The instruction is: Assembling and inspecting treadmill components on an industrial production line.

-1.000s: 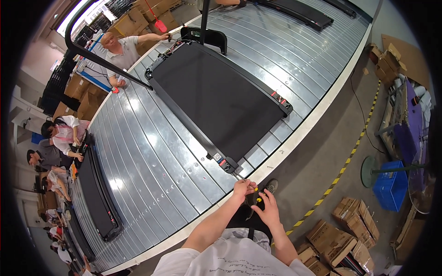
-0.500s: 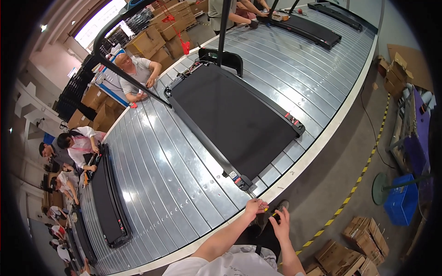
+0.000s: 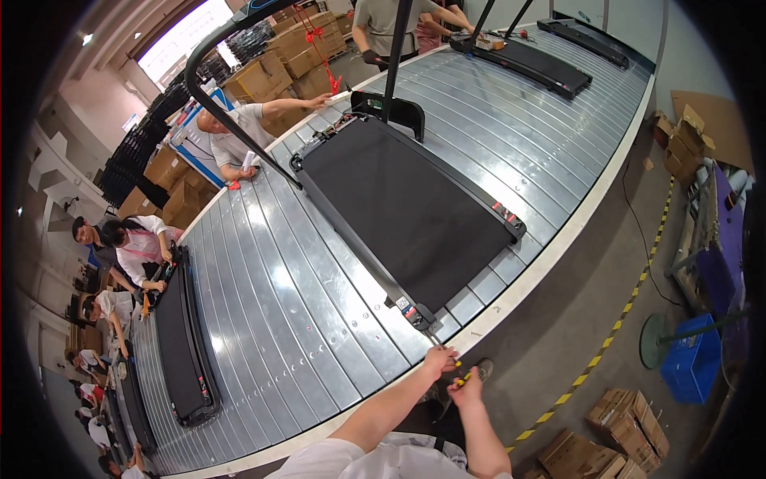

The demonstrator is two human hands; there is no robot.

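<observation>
At the near edge of the slatted metal conveyor [image 3: 263, 263], the left hand [image 3: 440, 361] and right hand [image 3: 470, 389] close together on a yellow-handled screwdriver [image 3: 452, 372], its tip at the near corner of the black treadmill [image 3: 403, 209]. Far right on the floor, a blue crate [image 3: 692, 359] sits with contents unclear, and cardboard boxes [image 3: 630, 423] sit nearer.

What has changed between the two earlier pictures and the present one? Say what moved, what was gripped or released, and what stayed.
The view has shifted, so the treadmill sits higher and nearer the middle. Both hands have closed in on its near corner: the left hand now nearly touches it, the right hand stays beside it. The yellow-handled tool stays held between them. Nothing was let go.
</observation>
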